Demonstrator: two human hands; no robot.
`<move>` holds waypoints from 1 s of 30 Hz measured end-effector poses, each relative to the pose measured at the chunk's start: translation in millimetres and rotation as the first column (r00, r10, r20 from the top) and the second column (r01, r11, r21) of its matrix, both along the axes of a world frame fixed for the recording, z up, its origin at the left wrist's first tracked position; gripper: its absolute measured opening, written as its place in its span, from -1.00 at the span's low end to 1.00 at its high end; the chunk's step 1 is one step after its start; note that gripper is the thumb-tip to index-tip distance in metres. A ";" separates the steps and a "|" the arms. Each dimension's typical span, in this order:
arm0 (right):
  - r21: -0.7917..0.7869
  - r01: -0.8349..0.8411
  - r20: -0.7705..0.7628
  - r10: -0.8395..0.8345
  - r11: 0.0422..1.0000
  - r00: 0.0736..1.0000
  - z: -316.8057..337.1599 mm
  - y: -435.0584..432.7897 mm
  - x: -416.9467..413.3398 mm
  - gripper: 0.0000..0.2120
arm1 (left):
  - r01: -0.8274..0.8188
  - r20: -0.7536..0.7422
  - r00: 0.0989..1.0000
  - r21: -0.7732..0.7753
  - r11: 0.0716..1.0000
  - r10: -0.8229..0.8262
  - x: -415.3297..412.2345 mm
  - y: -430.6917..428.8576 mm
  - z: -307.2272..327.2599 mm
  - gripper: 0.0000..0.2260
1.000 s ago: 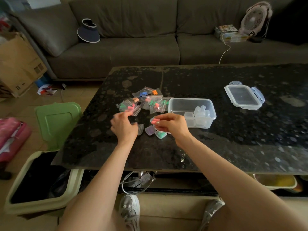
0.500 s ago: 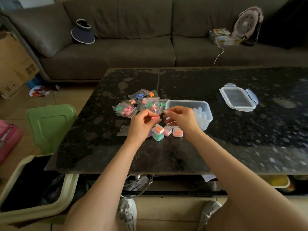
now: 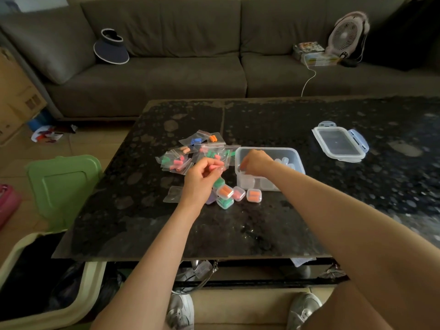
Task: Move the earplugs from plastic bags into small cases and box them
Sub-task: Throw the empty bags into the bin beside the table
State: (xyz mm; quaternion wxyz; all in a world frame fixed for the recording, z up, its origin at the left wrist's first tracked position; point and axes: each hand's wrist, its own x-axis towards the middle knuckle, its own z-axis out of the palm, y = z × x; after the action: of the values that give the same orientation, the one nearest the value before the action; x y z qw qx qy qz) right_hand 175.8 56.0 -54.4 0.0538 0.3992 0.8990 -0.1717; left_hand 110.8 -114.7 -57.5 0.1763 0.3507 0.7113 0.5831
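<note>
Right hand [image 3: 256, 163] had swung from the bag [image 3: 221, 165] into the box [image 3: 295, 160].
Left hand [image 3: 202, 173] pinched that bag of pink earplugs [image 3: 212, 167]; the right hand's grip was hidden. Filling step, seemingly: next needed an empty case [image 3: 247, 181].

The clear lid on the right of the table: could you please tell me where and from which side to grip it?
Probably pinch the lid by the blue latch tab on its right edge, coming from the right: it lies flat on the table, and that tab juts past the rim.

Black table [image 3: 262, 229], bags [image 3: 177, 160], cases [image 3: 253, 195], box [image 3: 266, 149], lid [image 3: 339, 144]
</note>
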 end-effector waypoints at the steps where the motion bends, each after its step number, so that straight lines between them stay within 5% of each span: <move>1: -0.005 -0.006 0.021 0.006 1.000 1.000 0.5 0.4 -1.3 -0.62 | 0.008 0.009 1.000 -0.004 1.000 -0.008 0.5 0.4 1.1 -0.92; 7: -0.001 0.013 0.013 -0.013 1.000 1.000 1.2 2.0 2.4 -0.62 | 0.019 0.049 0.999 -0.083 0.996 -0.015 5.1 1.7 1.9 -0.93; 11: -0.023 0.121 -0.197 -0.123 0.992 0.973 8.3 0.8 11.6 -0.74 | 0.056 0.081 0.996 -0.122 0.991 -0.047 7.9 2.0 3.6 -0.89; 16: -0.366 0.113 -0.504 -0.299 0.924 0.810 36.6 -30.1 33.6 -0.82 | 0.112 0.111 0.989 -0.187 0.976 -0.093 12.0 0.1 6.4 -0.75; 23: -0.799 -0.156 -0.553 -0.607 0.581 0.571 41.3 -77.8 69.9 -0.89 | 0.257 0.127 0.959 -0.021 0.966 -0.252 22.2 -14.1 17.0 -0.92; 25: -0.861 -0.230 -0.503 -0.693 0.454 0.516 32.0 -81.4 73.3 -0.92 | 0.290 0.058 0.956 -0.021 0.957 -0.289 19.1 -17.2 15.7 -0.78; 30: -0.899 -0.315 -0.434 -0.715 0.304 0.548 18.1 -90.2 74.7 -0.93 | 0.254 -0.079 0.963 -0.068 0.965 -0.259 19.4 -17.5 9.2 -0.79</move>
State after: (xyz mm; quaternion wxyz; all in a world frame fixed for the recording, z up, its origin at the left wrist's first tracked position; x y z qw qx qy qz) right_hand 250.5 -34.2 -36.4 -0.1675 0.2933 0.4685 -0.8164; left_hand 130.1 -132.1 -48.3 0.2292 0.4596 0.6835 0.5188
